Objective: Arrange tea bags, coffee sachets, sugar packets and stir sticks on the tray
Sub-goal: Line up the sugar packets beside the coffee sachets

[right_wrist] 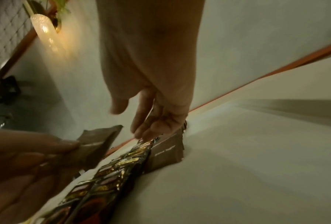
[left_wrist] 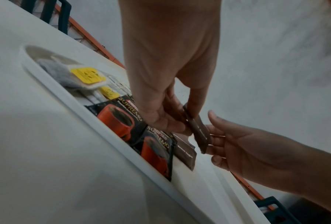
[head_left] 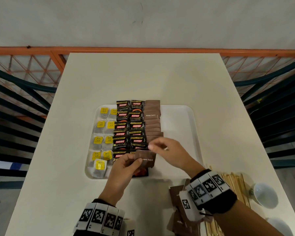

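My left hand (head_left: 126, 165) is sitting closest to me, thumb and fingers pinching a small stack of brown sugar packets (head_left: 146, 160) just above the near end of the tray (head_left: 179, 120). My right hand (head_left: 167, 150) is hovering beside the stack with fingers loosely spread, gripping nothing I can make out. To do this step well, I am peeling one packet at a time and overlapping it onto the sugar column (head_left: 152, 120), edges square against the coffee sachets (head_left: 129, 123). The tea bags (head_left: 103, 133) are lying in the leftmost rows. My right forearm is covering part of the spare packets and stir sticks (head_left: 235, 183), and the right wrist view is blurring.
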A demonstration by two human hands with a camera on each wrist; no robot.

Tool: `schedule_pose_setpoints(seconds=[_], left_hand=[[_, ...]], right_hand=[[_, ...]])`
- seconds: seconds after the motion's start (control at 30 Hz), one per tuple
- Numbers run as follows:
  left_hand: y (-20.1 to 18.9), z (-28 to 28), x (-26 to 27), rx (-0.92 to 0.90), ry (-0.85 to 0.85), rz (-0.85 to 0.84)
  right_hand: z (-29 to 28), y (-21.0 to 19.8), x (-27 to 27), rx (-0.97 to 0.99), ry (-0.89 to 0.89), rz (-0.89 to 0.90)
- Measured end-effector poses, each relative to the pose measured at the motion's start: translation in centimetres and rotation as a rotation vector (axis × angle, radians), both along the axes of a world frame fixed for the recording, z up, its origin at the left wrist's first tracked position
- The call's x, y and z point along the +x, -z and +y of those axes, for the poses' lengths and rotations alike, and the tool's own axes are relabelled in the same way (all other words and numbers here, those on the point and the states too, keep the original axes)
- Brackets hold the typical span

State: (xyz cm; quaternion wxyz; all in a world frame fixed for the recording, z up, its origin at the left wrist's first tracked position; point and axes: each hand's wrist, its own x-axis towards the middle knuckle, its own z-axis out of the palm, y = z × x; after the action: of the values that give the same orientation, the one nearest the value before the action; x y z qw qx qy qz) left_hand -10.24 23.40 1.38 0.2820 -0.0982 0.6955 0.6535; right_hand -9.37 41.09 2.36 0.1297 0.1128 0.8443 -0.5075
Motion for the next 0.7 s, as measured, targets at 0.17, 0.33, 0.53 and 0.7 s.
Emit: schedule_pose_setpoints(seconds=[0.17,0.33,0.53,0.7], left_hand=[[0.1,0.5,0.7,-0.044,0.136,0.067],[-0.3,-0.7,1.9,-0.361,0.426,0.43],[-0.4,-1.8,3.9,-0.402,0.697,0.615],[0.2,-0.8,5.5,-0.436,0.956,0.64]], right_hand=[[0.6,1.0,1.3,-0.028,-0.035,-0.069],[1.5,1.5,0.6,0.024,0.131,-0.045],[1.3,2.7,-0.3,0.13,0.255,-0.023],[0.5,2.6,0.0,0.201,0.276,0.022]])
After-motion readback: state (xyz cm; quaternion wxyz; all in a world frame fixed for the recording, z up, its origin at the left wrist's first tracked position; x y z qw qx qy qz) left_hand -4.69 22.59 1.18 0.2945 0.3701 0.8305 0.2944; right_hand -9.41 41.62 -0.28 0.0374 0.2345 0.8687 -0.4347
